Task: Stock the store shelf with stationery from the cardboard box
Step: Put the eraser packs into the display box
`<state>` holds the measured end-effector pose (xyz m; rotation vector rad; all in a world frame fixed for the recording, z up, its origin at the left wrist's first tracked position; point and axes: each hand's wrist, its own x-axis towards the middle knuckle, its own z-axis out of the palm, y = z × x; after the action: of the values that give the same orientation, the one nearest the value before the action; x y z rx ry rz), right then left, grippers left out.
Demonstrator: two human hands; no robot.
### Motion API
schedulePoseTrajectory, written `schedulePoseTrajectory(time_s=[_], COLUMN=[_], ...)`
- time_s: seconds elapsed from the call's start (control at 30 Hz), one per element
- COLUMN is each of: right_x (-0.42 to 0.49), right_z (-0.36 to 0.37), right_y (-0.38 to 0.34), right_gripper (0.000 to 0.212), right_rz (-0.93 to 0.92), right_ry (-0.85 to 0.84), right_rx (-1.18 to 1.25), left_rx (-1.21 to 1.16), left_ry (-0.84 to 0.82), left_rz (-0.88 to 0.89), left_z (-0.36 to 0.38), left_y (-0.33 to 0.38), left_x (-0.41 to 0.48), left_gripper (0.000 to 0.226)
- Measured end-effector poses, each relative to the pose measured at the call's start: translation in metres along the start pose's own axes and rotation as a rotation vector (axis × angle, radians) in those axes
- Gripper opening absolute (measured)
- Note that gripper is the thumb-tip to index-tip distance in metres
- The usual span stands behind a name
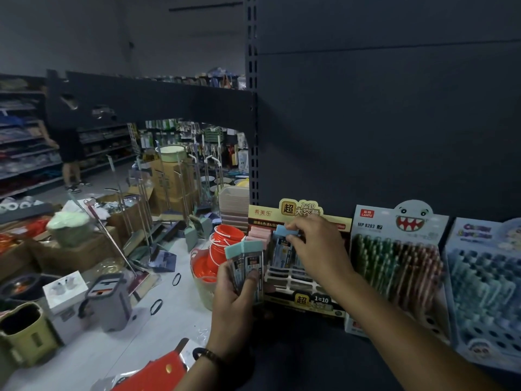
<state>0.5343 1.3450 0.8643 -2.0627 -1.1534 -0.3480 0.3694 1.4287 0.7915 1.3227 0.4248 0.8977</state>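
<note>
Currently: the step in hand looks like seating one refill case into the display tray (310, 301). The tray stands on the dark shelf (310, 351), just beside a shark-face pen display box (394, 249).

Right hand (315, 244): thumb and fingers curled round the cap end of a blue-capped refill case (283, 245). The case is upright over the tray's middle slots. I cannot tell whether its base is in a slot yet.

Left hand (234, 289): fingers wrapped round the lower ends of a fanned bundle of teal-capped cases (248, 261). It is held just beside the tray's left edge, lower than the right hand.

Pink-capped cases (258, 234) fill the back-left row. Several front slots show open.

Judgement on method:
- Keep the case vertical and line its base with an open slot before lowering.
- Gripping at the cap keeps the fingers off seated neighbours.
- Fill back rows first, so the reaching hand knocks nothing over.
- The card tray probably slides easily, and the left knuckles are near enough to brace it.
- Watch that the fanned bundle does not slip.
</note>
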Motion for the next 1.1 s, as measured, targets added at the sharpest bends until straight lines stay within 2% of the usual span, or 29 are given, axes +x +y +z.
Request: schedulePoseTrajectory(time_s=[0.2, 0.33, 0.43, 0.6, 0.73, 0.9, 1.0, 1.1], right_x=[-0.006, -0.013, -0.021, -0.029, -0.029, -0.022, -0.016, -0.012], right_z=[0.006, -0.005, -0.023, -0.044, -0.051, -0.066, -0.073, -0.073], right_y=[-0.002, -0.004, -0.01, -0.014, -0.009, 0.0, 0.004, 0.008], right_gripper=[0.034, 0.039, 0.032, 0.03, 0.032, 0.028, 0.031, 0.027], right_rz=[-0.02, -0.022, -0.04, -0.013, 0.042, 0.078, 0.094, 0.067], right_ry=[-0.126, -0.095, -0.038, -0.143, -0.135, -0.125, -0.041, 0.029], right_rx=[-0.135, -0.004, 0.143, 0.278, 0.322, 0.348, 0.363, 0.254], left_rx=[-0.005, -0.018, -0.086, -0.069, -0.018, 0.024, 0.068, 0.137], left_ry=[-0.016, -0.056, -0.113, -0.236, -0.264, -0.156, -0.048, 0.015], left_rz=[-0.002, 0.011, -0.062, -0.063, -0.002, 0.04, 0.093, 0.124], left_z=[0.001, 0.004, 0.006, 0.018, 0.033, 0.036, 0.035, 0.033], left_y=[0.004, 0.009, 0.017, 0.027, 0.027, 0.011, 0.004, -0.001], left_x=[-0.001, -0.003, -0.004, 0.0, 0.001, 0.004, 0.002, 0.001], left_gripper=[0.026, 0.026, 0.024, 0.035, 0.038, 0.023, 0.025, 0.022])
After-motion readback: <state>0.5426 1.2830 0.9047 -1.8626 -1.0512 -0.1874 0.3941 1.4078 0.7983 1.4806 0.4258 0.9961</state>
